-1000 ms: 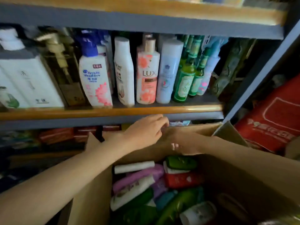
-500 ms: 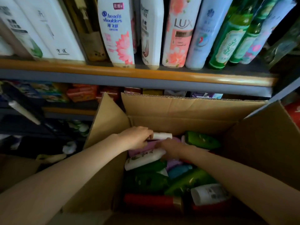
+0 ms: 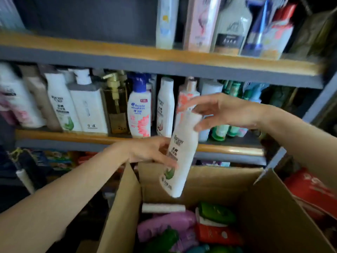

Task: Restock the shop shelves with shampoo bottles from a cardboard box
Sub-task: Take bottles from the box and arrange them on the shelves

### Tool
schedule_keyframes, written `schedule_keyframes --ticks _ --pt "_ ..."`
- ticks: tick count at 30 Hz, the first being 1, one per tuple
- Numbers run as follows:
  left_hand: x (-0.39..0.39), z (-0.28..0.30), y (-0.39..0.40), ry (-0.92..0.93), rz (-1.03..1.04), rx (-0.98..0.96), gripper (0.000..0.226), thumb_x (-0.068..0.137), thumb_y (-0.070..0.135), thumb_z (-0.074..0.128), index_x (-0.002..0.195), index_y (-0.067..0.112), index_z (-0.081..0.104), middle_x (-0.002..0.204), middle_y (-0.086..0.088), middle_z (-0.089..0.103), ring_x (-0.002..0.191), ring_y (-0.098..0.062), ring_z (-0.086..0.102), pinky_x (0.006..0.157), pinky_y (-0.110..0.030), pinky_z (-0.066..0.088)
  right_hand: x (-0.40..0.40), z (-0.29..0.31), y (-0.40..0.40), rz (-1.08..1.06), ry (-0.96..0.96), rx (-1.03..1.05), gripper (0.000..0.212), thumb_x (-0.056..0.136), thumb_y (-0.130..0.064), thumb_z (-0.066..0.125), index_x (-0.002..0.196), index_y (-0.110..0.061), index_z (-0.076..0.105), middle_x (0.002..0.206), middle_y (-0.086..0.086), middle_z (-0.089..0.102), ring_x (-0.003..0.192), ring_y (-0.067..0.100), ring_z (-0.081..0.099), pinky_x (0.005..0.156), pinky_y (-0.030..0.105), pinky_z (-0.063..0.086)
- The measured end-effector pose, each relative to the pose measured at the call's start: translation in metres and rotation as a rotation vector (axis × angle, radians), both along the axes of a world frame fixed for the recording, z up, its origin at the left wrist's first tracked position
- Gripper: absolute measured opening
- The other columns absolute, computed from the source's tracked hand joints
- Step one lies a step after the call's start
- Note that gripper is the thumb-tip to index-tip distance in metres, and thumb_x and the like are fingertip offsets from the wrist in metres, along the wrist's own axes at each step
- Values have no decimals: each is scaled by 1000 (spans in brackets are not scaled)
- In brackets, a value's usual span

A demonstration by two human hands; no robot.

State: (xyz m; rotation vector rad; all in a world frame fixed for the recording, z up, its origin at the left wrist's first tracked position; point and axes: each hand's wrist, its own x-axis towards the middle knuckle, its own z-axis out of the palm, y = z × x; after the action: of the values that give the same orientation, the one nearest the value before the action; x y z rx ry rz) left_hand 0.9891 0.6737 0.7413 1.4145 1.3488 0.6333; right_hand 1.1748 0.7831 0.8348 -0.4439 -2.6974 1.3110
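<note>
Overhead, both hands (image 3: 151, 152) (image 3: 224, 112) pinch a tilted white bottle (image 3: 179, 152) above the box (image 3: 200, 179).

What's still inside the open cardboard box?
The cardboard box holds a white tube and purple, green and red bottles; anything beneath them is hidden.
</note>
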Motion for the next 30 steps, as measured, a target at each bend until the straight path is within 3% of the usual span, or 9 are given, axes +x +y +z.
schedule_keyframes --ticks 1,3,5,8,11,17,22,27,30 --pt "-5 27 -2 -18 61 103 34 79 1 65 101 26 60 96 20 69 91 7 64 80 -12 50 -3 20 -5 -39 126 -32 42 73 -14 70 113 -23 61 99 15 66 82 20 63 70 18 53" --pt "-16 81 -5 -27 202 335 36 74 12 69 107 24 61 104 14 70 99 -1 65 85 -20 53 -16 53 -18 -72 268 30 38 80 -21 68 116 -18 57 84 0 67 70 13 59 58 18 48" --pt "-25 129 -8 -21 360 549 45 72 18 72 115 21 59 112 4 68 104 -12 65 87 -28 54 -36 78 -30 -105 333 192 31 84 -25 64 113 -18 58 92 -8 67 72 9 62 59 20 49" --pt "-38 179 -7 142 586 809 46 75 15 74 118 18 56 109 3 67 101 -13 64 84 -30 53 -72 108 -40 -211 537 338 21 92 -15 56 112 -10 56 88 -2 63 63 16 62 53 28 48" --pt "-58 203 2 284 702 945 49 74 18 77 118 19 56 108 2 65 103 -16 61 90 -36 51 -106 124 -41 -305 665 415 28 93 -10 51 120 -8 52 91 0 62 69 23 66 63 30 56" --pt "-101 205 26 440 741 925 55 74 19 76 124 16 53 118 -5 64 108 -20 60 94 -39 48 -155 123 -19 -375 604 359 33 94 -10 49 126 -4 46 104 12 63 76 24 66 78 36 58" --pt "-124 199 52 493 739 820 59 74 25 76 126 15 50 121 -5 62 110 -22 59 93 -41 49 -191 119 3 -494 526 238 24 94 -9 47 117 -1 50 98 17 63 64 20 61 70 32 57" --pt "-138 195 74 466 767 759 65 78 29 72 131 15 37 115 -6 59 91 -19 58 60 -19 45 -219 118 22 -614 257 253 30 88 -5 56 117 1 49 110 17 65 95 31 68 87 40 55" --pt "-144 193 81 488 710 663 82 78 19 74 141 23 23 112 -6 58 90 -20 59 65 -24 50 -224 110 28 -634 157 300 28 88 -4 54 116 1 49 113 17 64 99 30 66 90 40 53"
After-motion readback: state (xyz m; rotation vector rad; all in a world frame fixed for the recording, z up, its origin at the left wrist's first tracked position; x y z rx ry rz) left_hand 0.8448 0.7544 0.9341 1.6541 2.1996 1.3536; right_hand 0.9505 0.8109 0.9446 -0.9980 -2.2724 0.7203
